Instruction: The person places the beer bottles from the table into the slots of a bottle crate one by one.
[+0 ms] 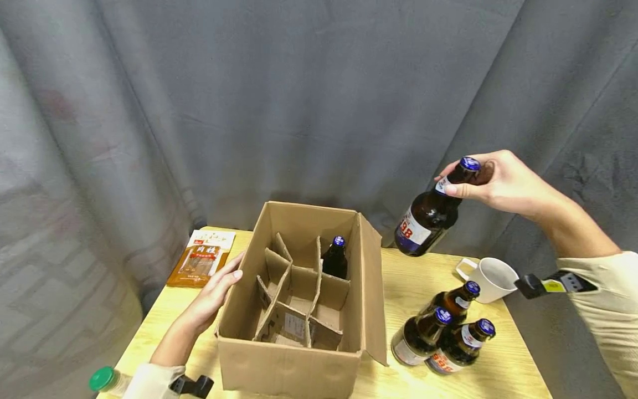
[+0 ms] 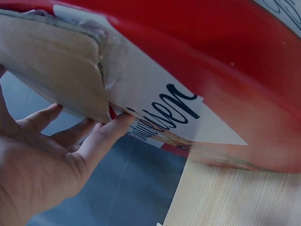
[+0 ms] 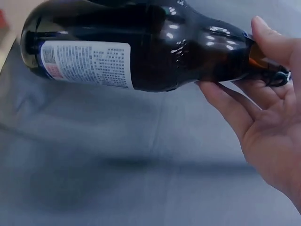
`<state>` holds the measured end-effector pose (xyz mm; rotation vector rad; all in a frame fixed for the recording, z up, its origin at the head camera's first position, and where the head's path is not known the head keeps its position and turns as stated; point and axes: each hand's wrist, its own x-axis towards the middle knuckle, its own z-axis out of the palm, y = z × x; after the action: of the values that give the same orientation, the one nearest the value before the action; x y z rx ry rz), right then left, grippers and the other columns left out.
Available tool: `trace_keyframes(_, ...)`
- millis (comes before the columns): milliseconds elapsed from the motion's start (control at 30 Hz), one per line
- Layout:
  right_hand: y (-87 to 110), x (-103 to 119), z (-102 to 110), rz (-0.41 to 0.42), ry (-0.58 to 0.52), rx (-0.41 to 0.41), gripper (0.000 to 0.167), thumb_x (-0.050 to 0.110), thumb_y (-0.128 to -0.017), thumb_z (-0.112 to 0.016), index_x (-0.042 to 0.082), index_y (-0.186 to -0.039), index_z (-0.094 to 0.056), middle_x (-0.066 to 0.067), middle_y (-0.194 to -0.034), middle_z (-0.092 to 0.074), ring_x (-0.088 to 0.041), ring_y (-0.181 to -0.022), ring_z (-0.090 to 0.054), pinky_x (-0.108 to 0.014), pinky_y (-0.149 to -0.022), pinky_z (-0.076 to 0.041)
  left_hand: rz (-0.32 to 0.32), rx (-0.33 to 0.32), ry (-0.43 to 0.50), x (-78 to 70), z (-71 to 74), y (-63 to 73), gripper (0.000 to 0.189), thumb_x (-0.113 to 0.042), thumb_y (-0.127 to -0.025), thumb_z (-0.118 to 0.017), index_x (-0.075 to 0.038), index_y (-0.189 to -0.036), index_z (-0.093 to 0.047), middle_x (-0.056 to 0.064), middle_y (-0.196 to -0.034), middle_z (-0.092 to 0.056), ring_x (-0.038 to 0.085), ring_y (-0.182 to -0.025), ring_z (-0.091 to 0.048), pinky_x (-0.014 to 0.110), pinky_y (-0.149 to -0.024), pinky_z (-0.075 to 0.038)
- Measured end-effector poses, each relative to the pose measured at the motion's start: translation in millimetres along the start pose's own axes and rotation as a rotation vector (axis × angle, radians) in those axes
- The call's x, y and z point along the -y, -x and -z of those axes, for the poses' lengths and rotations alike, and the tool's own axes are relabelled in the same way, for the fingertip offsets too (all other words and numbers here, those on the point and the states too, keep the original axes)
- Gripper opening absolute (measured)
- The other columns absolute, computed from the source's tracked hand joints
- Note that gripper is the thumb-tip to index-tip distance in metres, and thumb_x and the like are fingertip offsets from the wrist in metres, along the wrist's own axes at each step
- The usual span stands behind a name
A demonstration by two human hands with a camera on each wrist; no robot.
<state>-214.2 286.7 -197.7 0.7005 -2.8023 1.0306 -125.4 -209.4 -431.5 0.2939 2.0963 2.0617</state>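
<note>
A brown beer bottle [image 1: 427, 216] with a blue cap hangs tilted above the right part of the table. My right hand [image 1: 503, 180] grips it by the neck; the right wrist view shows the white back label of the bottle [image 3: 87, 63]. An uncovered cardboard box [image 1: 289, 368] with cardboard dividers [image 1: 301, 285] stands in the middle. One capped bottle [image 1: 336, 260] is in its far right compartment. My left hand [image 1: 211, 299] rests against the box's left outer side. Up close, the left hand [image 2: 61, 160] touches a red-and-white printed side [image 2: 136, 94] by a bare cardboard flap [image 2: 56, 66].
Three more beer bottles [image 1: 418, 338] stand clustered right of the box, near a white mug [image 1: 490, 280]. The box's right flap [image 1: 374, 293] hangs outward. Left of the box lie a packaged spice bag [image 1: 199, 260] and a green-lidded jar [image 1: 102, 378]. A grey curtain [image 1: 319, 111] hangs behind.
</note>
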Motion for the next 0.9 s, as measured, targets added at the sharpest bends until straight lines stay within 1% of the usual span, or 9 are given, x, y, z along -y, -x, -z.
trace_keyframes(67, -13.4, 14, -7, 0.032, -0.027, 0.014, 0.019, 0.016, -0.089, -0.076, 0.008, -0.106, -0.075, -0.002, -0.097, -0.075, -0.012, -0.089, -0.070, -0.017, -0.076, -0.049, -0.015, -0.008, -0.004, 0.5, 0.0, 0.2, 0.061, -0.019, -0.105, -0.039, 0.008, -0.154, -0.016, 0.025, -0.162, -0.007, 0.042, -0.147, 0.004, 0.066, -0.111, 0.007)
trace_keyframes(133, -25.7, 26, -16, 0.063, -0.061, 0.023, 0.019, 0.016, -0.089, -0.076, 0.006, -0.105, -0.075, -0.003, -0.096, -0.076, -0.012, -0.089, -0.070, -0.018, -0.076, -0.049, -0.011, -0.011, 0.001, 1.0, -1.1, -0.2, 0.062, -0.021, -0.105, -0.039, 0.008, -0.155, -0.015, 0.024, -0.163, -0.006, 0.041, -0.147, 0.005, 0.067, -0.111, 0.007)
trace_keyframes(233, -42.4, 39, -30, 0.096, -0.117, 0.025, 0.019, 0.017, -0.088, -0.077, 0.005, -0.103, -0.075, -0.003, -0.094, -0.076, -0.013, -0.087, -0.070, -0.020, -0.075, -0.049, 0.026, -0.011, 0.013, 0.3, -4.1, -1.8, 0.063, -0.024, -0.105, -0.039, 0.003, -0.157, -0.015, 0.021, -0.164, -0.005, 0.042, -0.147, 0.006, 0.073, -0.106, 0.008)
trace_keyframes(367, -62.9, 54, -50, 0.139, -0.200, -0.002, 0.020, 0.016, -0.088, -0.078, 0.002, -0.101, -0.075, -0.003, -0.092, -0.075, -0.015, -0.083, -0.069, -0.023, -0.073, -0.050, 0.068, -0.002, 0.009, -2.2, -7.8, -9.3, 0.064, -0.029, -0.104, -0.040, -0.005, -0.159, -0.016, 0.017, -0.165, -0.004, 0.043, -0.148, 0.006, 0.082, -0.097, 0.006)
trace_keyframes(500, -79.3, 67, -70, 0.154, -0.253, -0.013, 0.020, 0.016, -0.086, -0.079, 0.001, -0.098, -0.074, -0.004, -0.087, -0.074, -0.016, -0.077, -0.068, -0.025, -0.071, -0.050, 0.072, 0.006, 0.010, -1.4, -10.7, -13.1, 0.065, -0.030, -0.104, -0.040, -0.006, -0.159, -0.016, 0.016, -0.165, -0.004, 0.043, -0.148, 0.007, 0.084, -0.095, 0.005)
trace_keyframes(567, -86.8, 72, -81, 0.154, -0.268, 0.001, 0.020, 0.017, -0.085, -0.080, 0.001, -0.097, -0.074, -0.004, -0.085, -0.074, -0.016, -0.075, -0.068, -0.026, -0.070, -0.051, 0.071, 0.001, 0.014, 0.3, -11.9, -11.7, 0.064, -0.029, -0.104, -0.040, -0.006, -0.159, -0.016, 0.016, -0.165, -0.004, 0.043, -0.148, 0.007, 0.084, -0.096, 0.004)
trace_keyframes(667, -94.3, 76, -97, 0.145, -0.302, 0.026, 0.021, 0.016, -0.085, -0.081, 0.001, -0.097, -0.074, -0.006, -0.086, -0.073, -0.018, -0.077, -0.068, -0.027, -0.073, -0.051, 0.070, 0.003, 0.016, 1.6, -14.2, -11.3, 0.063, -0.029, -0.105, -0.040, -0.008, -0.159, -0.018, 0.014, -0.165, -0.005, 0.042, -0.148, 0.006, 0.084, -0.096, 0.002)
trace_keyframes(767, -98.6, 76, -110, 0.132, -0.318, 0.041, 0.021, 0.016, -0.084, -0.081, 0.002, -0.097, -0.074, -0.007, -0.087, -0.073, -0.020, -0.079, -0.069, -0.029, -0.075, -0.051, 0.066, -0.005, 0.015, 1.1, -16.5, -12.5, 0.061, -0.029, -0.105, -0.041, -0.010, -0.159, -0.021, 0.013, -0.165, -0.007, 0.042, -0.148, 0.003, 0.084, -0.096, -0.001)
trace_keyframes(900, -102.1, 74, -125, 0.128, -0.318, 0.078, 0.021, 0.016, -0.082, -0.083, 0.002, -0.096, -0.074, -0.008, -0.086, -0.074, -0.022, -0.077, -0.069, -0.030, -0.072, -0.053, 0.056, -0.014, 0.018, -0.9, -22.1, -13.6, 0.061, -0.028, -0.104, -0.043, -0.008, -0.158, -0.024, 0.015, -0.165, -0.010, 0.044, -0.148, -0.001, 0.084, -0.095, -0.004)
